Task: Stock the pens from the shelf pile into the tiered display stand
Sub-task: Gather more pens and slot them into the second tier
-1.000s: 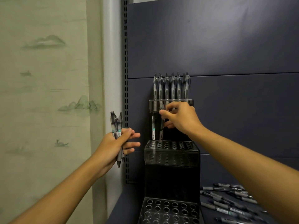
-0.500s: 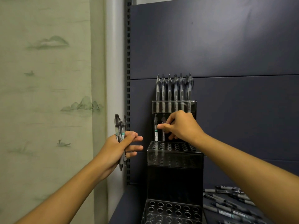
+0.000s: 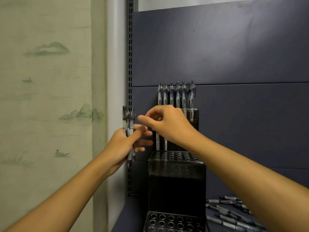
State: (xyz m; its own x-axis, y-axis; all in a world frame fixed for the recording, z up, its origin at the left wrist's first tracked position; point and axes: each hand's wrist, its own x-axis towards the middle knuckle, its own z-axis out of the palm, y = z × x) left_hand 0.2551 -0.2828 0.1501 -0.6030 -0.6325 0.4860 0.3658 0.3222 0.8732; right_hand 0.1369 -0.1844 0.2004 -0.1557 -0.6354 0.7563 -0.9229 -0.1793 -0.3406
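We're mid-restock here. Our left hand (image 3: 122,144) grips a small bundle of pens (image 3: 128,124), fingers curled round the barrels, caps pointing up to twelve o'clock. Our right hand (image 3: 167,124) reaches across toward that bundle at its nine o'clock, thumb and forefinger drawn close but with nothing between them that we can see; the tips sit just beside the bundle's upper ends, apart from them.

The tiered display stand (image 3: 177,166) sits at our right hand's five o'clock. Its top tier carries a full row of pens (image 3: 177,94), the middle tier shows two pens (image 3: 161,143) at its left end and many open holes, and the bottom tier's holes show nothing in them. The shelf pile (image 3: 232,213) lies at the stand's four o'clock, low on the shelf.

So we judge this is the fetch step: picking one pen out of the bundle. Next we need a clean pinch on a single barrel, a lift clear of its neighbours, then a straight drop into the next free hole of the middle tier.
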